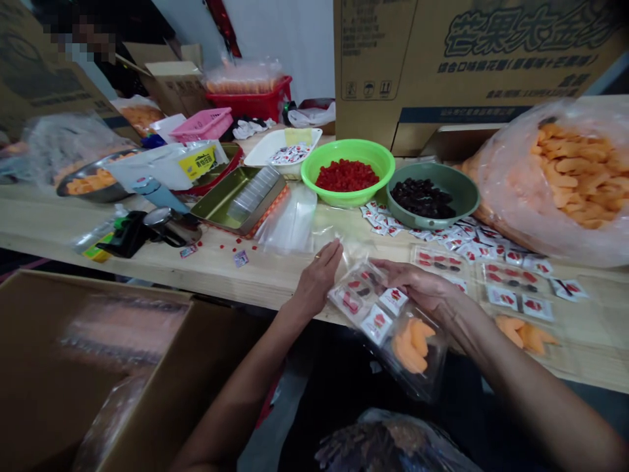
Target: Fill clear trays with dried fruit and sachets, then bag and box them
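Note:
My right hand (423, 286) holds a clear plastic pouch (388, 324) by its upper edge, above the near edge of the wooden table (275, 272). The pouch holds orange snack pieces, small white-and-red sachets and some dark and red bits. My left hand (318, 278) rests against the pouch's open left end, fingers together and stretched up. More filled pouches (511, 288) lie flat on the table to the right. A green bowl of red pieces (347, 174) and a dark green bowl of dark pieces (432, 195) stand behind.
A big bag of orange snacks (565, 177) sits at right under a large carton (472, 59). Loose sachets (452, 236), empty clear bags (289, 223), a metal tin (240, 200), a white tray, red and pink baskets, and an open carton (98, 367) at lower left. Another person stands far left.

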### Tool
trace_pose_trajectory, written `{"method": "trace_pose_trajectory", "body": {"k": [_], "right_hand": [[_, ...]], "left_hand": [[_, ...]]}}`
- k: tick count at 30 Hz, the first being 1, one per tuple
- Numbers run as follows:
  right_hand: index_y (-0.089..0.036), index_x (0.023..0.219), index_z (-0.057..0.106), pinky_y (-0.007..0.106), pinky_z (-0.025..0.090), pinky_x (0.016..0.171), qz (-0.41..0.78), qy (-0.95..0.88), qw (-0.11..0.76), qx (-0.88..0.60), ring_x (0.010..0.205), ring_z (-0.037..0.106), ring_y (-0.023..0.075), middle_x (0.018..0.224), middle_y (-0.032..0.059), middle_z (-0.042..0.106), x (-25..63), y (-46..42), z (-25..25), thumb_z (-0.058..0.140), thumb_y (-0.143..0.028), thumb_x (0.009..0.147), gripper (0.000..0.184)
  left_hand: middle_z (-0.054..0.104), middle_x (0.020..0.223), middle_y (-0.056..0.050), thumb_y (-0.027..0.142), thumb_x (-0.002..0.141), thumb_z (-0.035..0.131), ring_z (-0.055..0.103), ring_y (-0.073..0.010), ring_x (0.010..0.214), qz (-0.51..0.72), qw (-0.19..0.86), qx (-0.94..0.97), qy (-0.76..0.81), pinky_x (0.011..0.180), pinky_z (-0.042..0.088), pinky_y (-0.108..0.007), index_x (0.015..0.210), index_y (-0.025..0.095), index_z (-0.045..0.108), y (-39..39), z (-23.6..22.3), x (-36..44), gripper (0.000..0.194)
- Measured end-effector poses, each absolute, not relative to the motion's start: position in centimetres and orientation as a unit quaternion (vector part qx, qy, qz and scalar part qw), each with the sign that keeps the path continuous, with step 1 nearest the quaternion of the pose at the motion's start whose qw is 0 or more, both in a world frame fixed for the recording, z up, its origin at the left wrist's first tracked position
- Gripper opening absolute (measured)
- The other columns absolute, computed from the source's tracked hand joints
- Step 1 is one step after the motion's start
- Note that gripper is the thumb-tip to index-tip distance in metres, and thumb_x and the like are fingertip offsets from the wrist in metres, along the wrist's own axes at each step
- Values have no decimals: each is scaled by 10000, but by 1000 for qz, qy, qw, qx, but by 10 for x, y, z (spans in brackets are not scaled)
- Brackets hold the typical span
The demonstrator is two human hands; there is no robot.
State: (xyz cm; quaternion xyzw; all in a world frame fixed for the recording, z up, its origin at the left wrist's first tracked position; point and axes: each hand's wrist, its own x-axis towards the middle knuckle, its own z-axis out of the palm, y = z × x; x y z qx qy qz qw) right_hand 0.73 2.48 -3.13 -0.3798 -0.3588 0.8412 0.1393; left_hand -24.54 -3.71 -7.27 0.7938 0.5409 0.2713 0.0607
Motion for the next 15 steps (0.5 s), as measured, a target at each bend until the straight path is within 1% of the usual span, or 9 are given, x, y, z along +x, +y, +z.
{"method": "trace_pose_trajectory", "body": {"k": [2,5,8,11,15], "right_hand": [[-220,1267,670,267,571,790,838,-340,146,-401,892,708,201,1155,49,743,6,26,-24,782,-108,597,688],[-233,1338,618,298,588,773,824,-317,167,-440,898,714,225,1155,61,742,5,25,-9,748,-96,597,765],[-257,1430,537,316,590,699,794,-314,172,-492,863,713,238,1174,71,733,5,25,-5,717,-83,592,875],[-300,1457,511,313,567,616,761,-344,162,-526,791,699,232,1153,65,733,5,29,-12,705,-86,600,905],[-282,1460,518,278,552,658,737,-368,192,-533,842,695,215,1072,49,745,5,34,-23,672,-67,604,896]], "left_hand": [[397,1590,-186,-33,863,377,372,-246,1496,292,68,815,495,1174,455,-443,1569,159,324,-40,-68,-250,734],[424,1566,-200,-64,852,359,360,-240,1502,305,56,835,455,1175,459,-444,1567,153,315,-42,-66,-253,749],[427,1558,-216,-51,879,355,348,-246,1507,303,40,846,436,1170,469,-446,1566,136,301,-42,-71,-249,714],[414,1561,-236,-30,912,347,334,-263,1513,308,4,844,440,1150,491,-443,1581,115,264,-43,-76,-242,689],[401,1569,-247,-34,930,334,283,-292,1530,308,-57,831,461,1159,480,-462,1593,85,233,-50,-83,-227,681]]}}
